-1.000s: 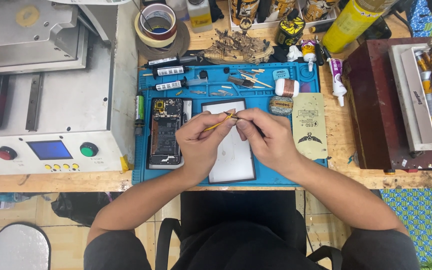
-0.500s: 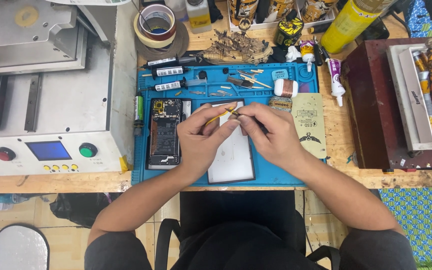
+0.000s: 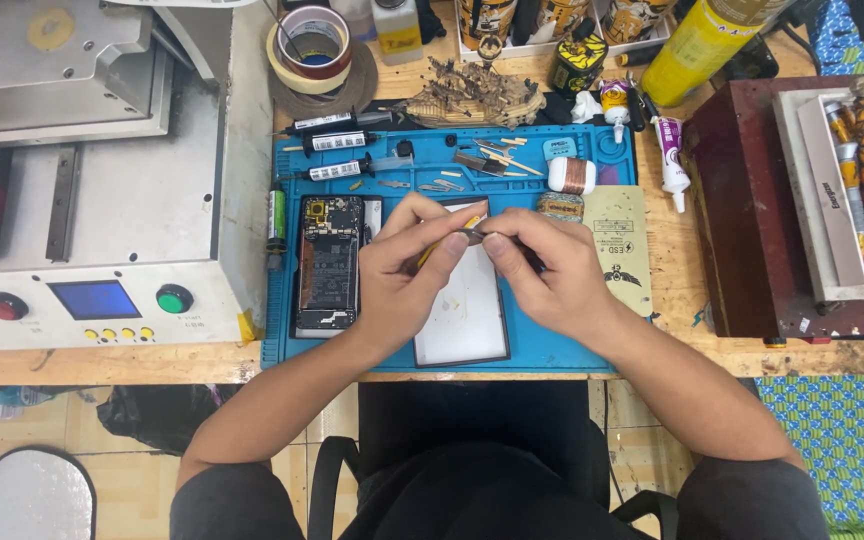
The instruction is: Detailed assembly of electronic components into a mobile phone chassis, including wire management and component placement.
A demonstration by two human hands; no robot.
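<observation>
My left hand [image 3: 407,280] pinches yellow tool [image 3: 442,245], long axis pointing up-right; right hand [image 3: 552,280] fingers pinch small part [image 3: 474,236] at its tip.

Two hands [image 3: 422,270] meet over one blue mat [image 3: 572,345] holding one opened phone [image 3: 329,265] and one white panel [image 3: 462,315], with three black syringes [image 3: 337,145] and two tape rolls [image 3: 314,42] nearby.

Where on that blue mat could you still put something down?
Little room. A bare strip of the blue mat runs along its near edge, right of the white panel and below the right hand. The left hand sits between the panel and the open phone. The mat's far edge is crowded with syringes and small tools.
</observation>
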